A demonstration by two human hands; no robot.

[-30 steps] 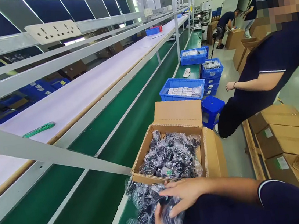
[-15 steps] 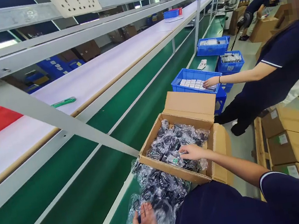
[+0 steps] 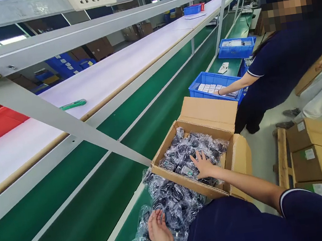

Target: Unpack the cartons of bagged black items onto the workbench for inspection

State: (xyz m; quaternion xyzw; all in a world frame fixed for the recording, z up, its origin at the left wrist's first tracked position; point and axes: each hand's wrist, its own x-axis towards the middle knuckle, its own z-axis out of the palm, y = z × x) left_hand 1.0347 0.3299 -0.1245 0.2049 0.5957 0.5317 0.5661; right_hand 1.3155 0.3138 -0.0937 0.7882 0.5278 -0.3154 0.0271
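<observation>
My right hand (image 3: 202, 165) is over the open cardboard box (image 3: 184, 180), its fingers spread across the bagged black items (image 3: 196, 143) inside. These look like coiled black cables or adapters in clear plastic; their exact kind is hard to make out. One bag near my fingertips shows a pale label with green marks. Beside the box, a heap of the same bagged black items (image 3: 172, 198) lies on the green bench. My left hand (image 3: 160, 229) is at the near side of that heap, fingers slightly curled and apart, with nothing visible in it.
A co-worker (image 3: 286, 51) reaches into a blue bin (image 3: 196, 92) of small white boxes beyond my box. Another blue bin (image 3: 236, 50) stands farther along. A slanted metal brace (image 3: 91, 136) comes down by the box. Stacked cartons (image 3: 318, 154) sit on a pallet at right.
My right hand has opened, its fingers spreading over the bags in the box. My left hand has turned and shifted slightly right and up. The co-worker leans closer to the blue bin.
</observation>
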